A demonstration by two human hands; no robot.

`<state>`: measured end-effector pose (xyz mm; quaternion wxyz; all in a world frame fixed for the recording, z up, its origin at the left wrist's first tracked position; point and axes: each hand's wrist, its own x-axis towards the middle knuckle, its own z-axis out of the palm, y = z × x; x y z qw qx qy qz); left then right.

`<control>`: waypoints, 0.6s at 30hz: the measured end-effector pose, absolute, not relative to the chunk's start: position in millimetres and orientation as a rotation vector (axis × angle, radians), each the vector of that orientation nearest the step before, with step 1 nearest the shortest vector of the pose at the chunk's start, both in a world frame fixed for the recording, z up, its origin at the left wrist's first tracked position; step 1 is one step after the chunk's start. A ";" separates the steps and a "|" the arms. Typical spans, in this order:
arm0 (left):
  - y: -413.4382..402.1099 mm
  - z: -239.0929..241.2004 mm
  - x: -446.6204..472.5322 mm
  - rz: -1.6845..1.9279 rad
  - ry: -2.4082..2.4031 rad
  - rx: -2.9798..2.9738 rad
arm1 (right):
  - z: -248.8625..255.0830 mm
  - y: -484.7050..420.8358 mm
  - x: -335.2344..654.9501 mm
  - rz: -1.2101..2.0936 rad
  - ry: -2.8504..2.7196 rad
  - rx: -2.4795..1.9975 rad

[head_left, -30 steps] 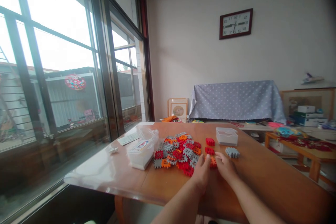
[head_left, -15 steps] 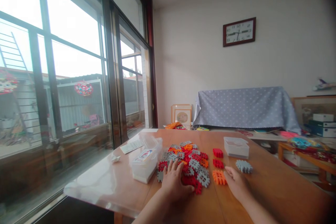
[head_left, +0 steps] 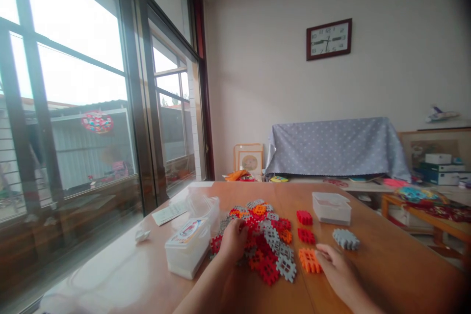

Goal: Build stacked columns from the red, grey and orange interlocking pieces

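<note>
A loose heap of red, grey and orange interlocking plastic pieces (head_left: 270, 240), notched and windowed, lies in the middle of the table. My left hand (head_left: 234, 240) reaches into the heap's left side with curled fingers; what lies between the fingertips is hidden. To the right of the heap, my right hand (head_left: 333, 262) has its fingers closed at the right edge of a stack of orange pieces (head_left: 309, 260). Behind that stack are a red stack (head_left: 306, 236) and another red stack (head_left: 304, 217). A grey stack (head_left: 346, 239) lies right of them.
A clear plastic box with a label (head_left: 187, 250) stands left of the heap, its lid raised. Another clear box (head_left: 331, 208) is at the back right. Crumpled paper (head_left: 142, 235) and a printed sheet (head_left: 169, 213) lie on the left of the wooden table (head_left: 272, 191).
My left hand has gone from lying spread over the heap to curled fingers within it. My right hand stays by the orange stack. The view has shifted slightly right.
</note>
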<state>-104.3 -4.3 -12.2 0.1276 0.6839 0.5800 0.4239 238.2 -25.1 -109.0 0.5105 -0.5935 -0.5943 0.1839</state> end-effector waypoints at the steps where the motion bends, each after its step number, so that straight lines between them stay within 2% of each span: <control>1: 2.6 -10.8 -104.1 1.248 1.699 1.961 | -108.1 -25.9 237.5 0.443 -1.426 -1.431; 9: 25.7 9.3 -107.4 1.259 1.744 1.885 | -105.3 -26.9 237.9 0.417 -1.455 -1.460; 18: -23.8 6.8 -119.8 0.987 1.702 2.219 | -102.5 -28.4 236.6 0.377 -1.460 -1.482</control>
